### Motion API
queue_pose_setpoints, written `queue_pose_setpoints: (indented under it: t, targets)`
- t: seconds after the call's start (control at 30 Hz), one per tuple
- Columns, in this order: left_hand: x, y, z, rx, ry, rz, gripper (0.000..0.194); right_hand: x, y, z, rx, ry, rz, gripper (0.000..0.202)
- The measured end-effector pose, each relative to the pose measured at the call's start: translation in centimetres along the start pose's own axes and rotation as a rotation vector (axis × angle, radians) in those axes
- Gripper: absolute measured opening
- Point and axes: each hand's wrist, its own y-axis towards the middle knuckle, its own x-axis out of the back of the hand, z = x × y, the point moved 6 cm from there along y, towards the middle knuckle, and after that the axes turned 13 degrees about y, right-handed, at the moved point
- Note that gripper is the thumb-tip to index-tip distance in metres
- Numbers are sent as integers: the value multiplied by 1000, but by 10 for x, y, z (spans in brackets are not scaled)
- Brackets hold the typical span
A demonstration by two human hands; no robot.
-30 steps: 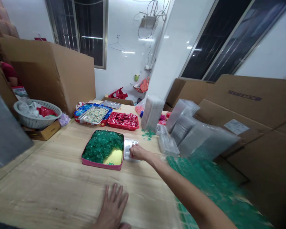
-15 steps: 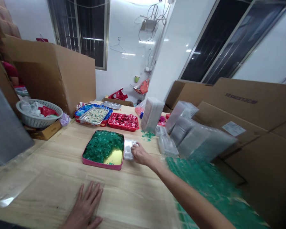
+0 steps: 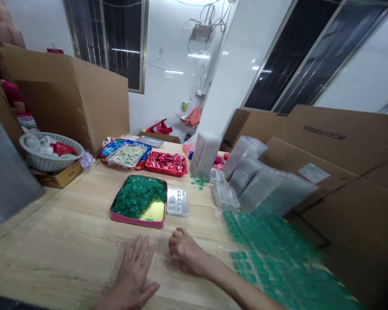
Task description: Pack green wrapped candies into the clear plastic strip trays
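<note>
My left hand lies palm down on the wooden table, fingers stretched and a little apart. Beside it on the right, my right hand is low over the table with its fingers curled in a pinch; what they hold, if anything, is hidden. Some faint clear plastic seems to lie under the hands, too indistinct to name. Beyond them stands a pink-rimmed square tin of green translucent pieces, its yellow bottom bared at the near right. Against its right side rests a small whitish compartment tray.
Rows of green-filled plastic trays cover the right side. Behind them stand stacked clear trays and cardboard boxes. Farther back are a red tray of red-wrapped pieces and a metal tray. A basket is left.
My right hand has come back from the small compartment tray toward me, near my left hand. My left hand has slid slightly right and forward.
</note>
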Motion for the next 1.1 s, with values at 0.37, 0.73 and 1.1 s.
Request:
queue_pose_setpoints:
  t: [0.37,0.73,1.1]
  targets:
    - [-13,73,-82,-215,-387,204,77,58,72,-125,-273,-199,-1,14]
    - [-51,1,-70,-125,199,-327,43,54,73,-129,-252,-225,38,14]
    - [-52,-32,-19,-55,192,-258,51,43,70,-110,-161,-281,53,15]
